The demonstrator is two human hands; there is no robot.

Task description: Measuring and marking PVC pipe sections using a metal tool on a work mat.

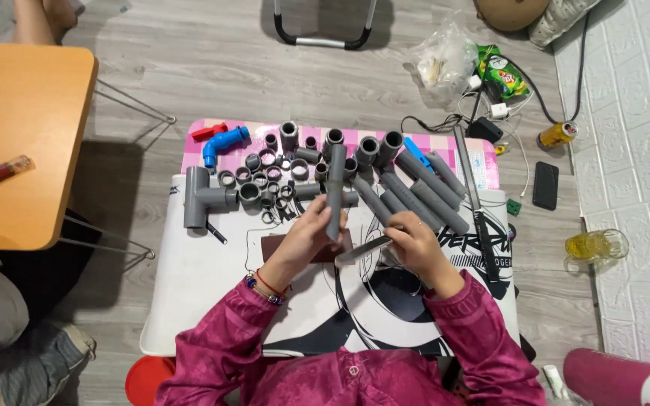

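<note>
Our left hand [306,237] grips a grey pipe [334,192] upright over the white table [197,278]. Our right hand [415,248] clasps a flat metal blade [362,249], its tip just beside the pipe's lower end.

One head camera looks steeply down from above the white table [205,286], close over it, floor visible all around.

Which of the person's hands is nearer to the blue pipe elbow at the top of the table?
The left hand. It sits below and right of the blue pipe elbow, holding an upright grey pipe. The right hand, holding a flat metal blade, is farther right.
</note>
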